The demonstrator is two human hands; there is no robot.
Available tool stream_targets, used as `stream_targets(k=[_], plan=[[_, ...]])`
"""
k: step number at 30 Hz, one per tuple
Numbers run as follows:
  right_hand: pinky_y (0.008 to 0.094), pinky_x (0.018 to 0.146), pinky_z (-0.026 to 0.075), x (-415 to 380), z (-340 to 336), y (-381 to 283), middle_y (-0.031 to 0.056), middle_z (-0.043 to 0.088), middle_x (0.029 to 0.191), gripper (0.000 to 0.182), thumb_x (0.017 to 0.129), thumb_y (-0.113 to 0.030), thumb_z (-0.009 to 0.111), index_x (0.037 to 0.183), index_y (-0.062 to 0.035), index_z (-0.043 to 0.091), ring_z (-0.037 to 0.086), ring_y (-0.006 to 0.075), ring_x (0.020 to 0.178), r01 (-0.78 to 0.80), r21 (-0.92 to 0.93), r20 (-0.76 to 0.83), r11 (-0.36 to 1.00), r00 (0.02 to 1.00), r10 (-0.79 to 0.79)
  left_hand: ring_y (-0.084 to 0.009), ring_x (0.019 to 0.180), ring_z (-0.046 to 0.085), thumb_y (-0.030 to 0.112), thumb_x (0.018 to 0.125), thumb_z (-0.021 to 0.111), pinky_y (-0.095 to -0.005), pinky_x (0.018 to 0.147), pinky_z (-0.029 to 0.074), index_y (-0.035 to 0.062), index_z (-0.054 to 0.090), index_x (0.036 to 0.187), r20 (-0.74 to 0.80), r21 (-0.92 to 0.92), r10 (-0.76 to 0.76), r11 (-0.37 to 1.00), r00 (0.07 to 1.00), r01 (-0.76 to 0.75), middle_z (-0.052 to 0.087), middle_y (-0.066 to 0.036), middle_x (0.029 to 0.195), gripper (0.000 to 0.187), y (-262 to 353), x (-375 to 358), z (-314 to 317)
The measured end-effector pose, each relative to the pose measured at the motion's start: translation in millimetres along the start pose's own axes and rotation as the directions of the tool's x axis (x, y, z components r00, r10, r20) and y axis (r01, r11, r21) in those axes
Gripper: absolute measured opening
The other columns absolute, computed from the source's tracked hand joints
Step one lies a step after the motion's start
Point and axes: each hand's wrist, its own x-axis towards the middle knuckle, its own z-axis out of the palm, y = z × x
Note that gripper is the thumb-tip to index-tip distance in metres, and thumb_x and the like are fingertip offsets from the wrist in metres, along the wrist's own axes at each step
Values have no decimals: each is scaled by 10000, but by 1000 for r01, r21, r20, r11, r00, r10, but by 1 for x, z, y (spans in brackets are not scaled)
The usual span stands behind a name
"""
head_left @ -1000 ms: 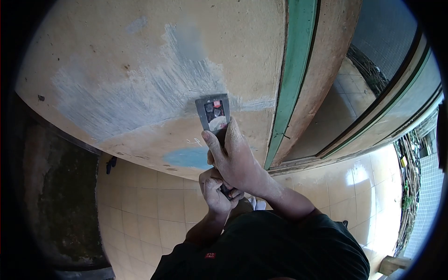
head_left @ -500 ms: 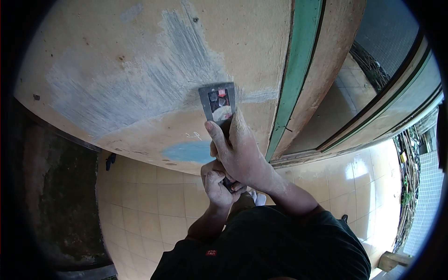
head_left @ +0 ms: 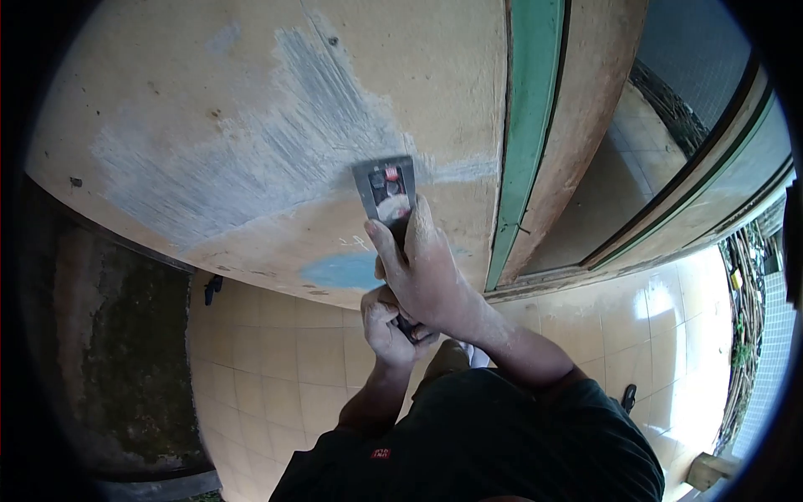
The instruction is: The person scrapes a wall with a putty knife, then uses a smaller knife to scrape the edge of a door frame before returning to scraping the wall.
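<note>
A metal scraper [head_left: 386,189] with a red label on its blade is pressed flat against a beige wall [head_left: 209,109]. My right hand [head_left: 422,272] grips the scraper just below the blade, thumb along its left side. My left hand [head_left: 387,331] is closed round the lower end of the handle, right under the right hand. The blade's top edge meets a wide grey scraped patch [head_left: 251,159] on the wall. A small blue paint spot [head_left: 339,271] lies left of my right hand. Both hands are dusted with pale powder.
A green door frame strip [head_left: 523,142] runs down the wall right of the scraper. Beyond it is a glass door [head_left: 669,151]. Below is a glossy tiled floor [head_left: 268,368]. A dark mossy surface [head_left: 125,360] stands at the left.
The scraper and both hands shifted slightly left and down on the wall compared with half a second ago. The grip is unchanged.
</note>
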Motion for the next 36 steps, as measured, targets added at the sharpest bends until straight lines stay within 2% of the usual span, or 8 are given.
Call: stream_targets(k=[2, 4, 10, 14, 23, 26, 32, 36], plan=[[285, 420, 408, 4, -1, -15, 98, 520, 575, 229, 915, -98, 556, 871, 24, 367, 553, 144, 493, -33, 32, 4, 999, 999, 33, -109, 354, 334, 217, 815, 364, -235, 315, 286, 39, 405, 626, 102, -77, 12, 997, 995, -4, 406, -52, 535, 262, 3, 5, 7], [418, 443, 425, 5, -2, -19, 210, 539, 584, 275, 926, -141, 528, 926, 57, 337, 603, 359, 541, -24, 16, 52, 1000, 998, 23, -112, 355, 341, 218, 834, 359, -228, 317, 281, 42, 407, 624, 32, -104, 82, 992, 996, -78, 418, -59, 530, 278, 5, 5, 18], [381, 471, 440, -31, -5, 34, 178, 548, 609, 295, 894, -145, 580, 914, 55, 364, 605, 295, 554, -214, 156, 36, 964, 977, 211, -118, 363, 355, 176, 851, 344, -231, 328, 293, 30, 423, 630, -48, 107, -58, 992, 997, 63, 433, -67, 541, 276, -23, -26, -26], [328, 514, 451, -42, -12, 42, 150, 557, 672, 307, 837, -148, 651, 902, 47, 421, 562, 199, 576, -73, -147, -22, 986, 997, 71, -136, 437, 439, 149, 863, 393, -241, 375, 344, -21, 473, 680, 32, 240, -41, 970, 999, 32, 455, -92, 612, 263, -22, -36, -24], [286, 708, 413, -48, -36, 27, 52, 479, 822, 167, 941, -193, 421, 1015, -46, 389, 479, 127, 783, -280, 438, 317, 854, 937, 145, -164, 539, 539, 105, 906, 553, -261, 404, 402, -26, 516, 945, 289, 448, 140, 855, 947, -263, 524, -151, 896, 142, -16, -37, -16], [332, 793, 407, -41, -37, 20, 93, 506, 898, 351, 987, -375, 321, 1065, -43, 404, 511, 173, 875, -274, 492, 379, 826, 922, 80, -156, 514, 529, 75, 882, 584, -242, 375, 402, 97, 314, 1221, 342, 356, 159, 891, 926, -284, 483, -190, 1053, 434, -14, -31, -23], [320, 907, 415, -26, -31, 9, 122, 570, 1034, 513, 1003, -428, 236, 1168, -10, 482, 529, 177, 988, -376, 465, 478, 801, 869, 130, -136, 416, 444, 121, 875, 548, -214, 327, 385, 258, 96, 1387, 393, -151, -217, 943, 894, 296, 460, -191, 963, 696, 3, -17, -18], [349, 849, 479, -28, -22, 12, 169, 583, 1019, 423, 1008, -351, 300, 1214, -1, 418, 589, 217, 940, -262, 588, 237, 765, 960, 146, -145, 409, 435, 136, 895, 510, -206, 311, 369, 274, 137, 1356, 397, -119, -216, 952, 892, 283, 441, -188, 906, 609, 2, -7, -30]])
